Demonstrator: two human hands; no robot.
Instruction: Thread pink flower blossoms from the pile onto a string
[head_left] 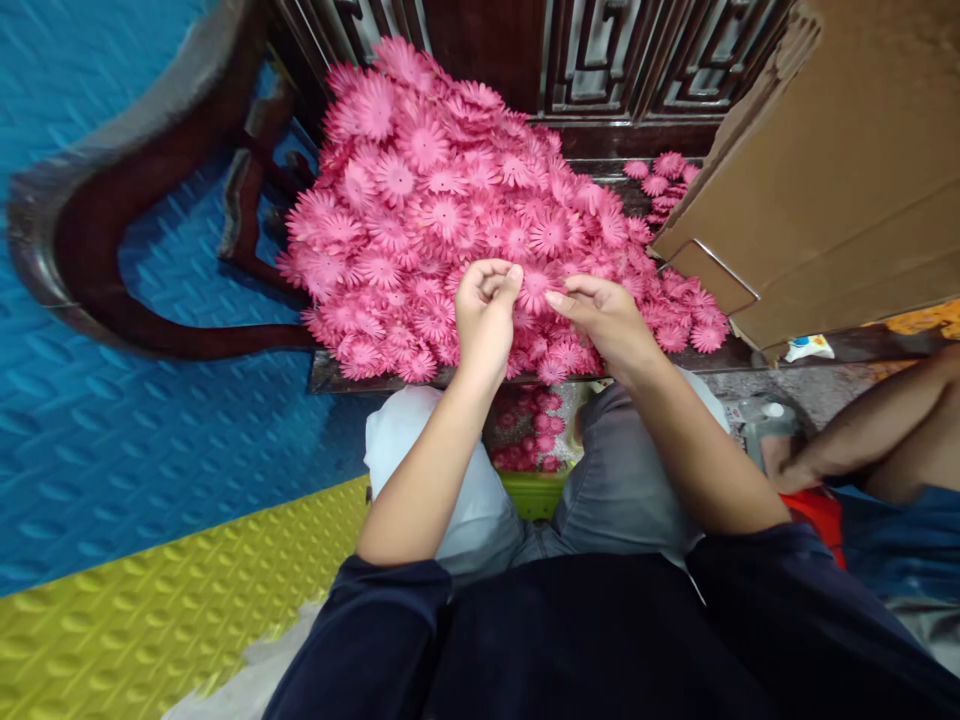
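A large heap of pink artificial flower heads (427, 215) with fringed petals lies in front of me on a dark wooden seat. Over its near part, my left hand (484, 312) is closed, thumb against the curled fingers; whatever sits in that pinch is too small to make out. To its right, my right hand (606, 318) has thumb and forefinger drawn together at the edge of one pink flower (535, 289). This flower shows face-up between the two hands. Its petals blend with the heap behind, so the exact grip is hard to see.
A cardboard box (832, 170) stands at the right, with more flowers beside it. At the left curves a dark wooden armrest (150, 330). Between my knees is a green container (534, 492) below more flowers. Another person's arm (877, 430) rests near a clear bottle (772, 425).
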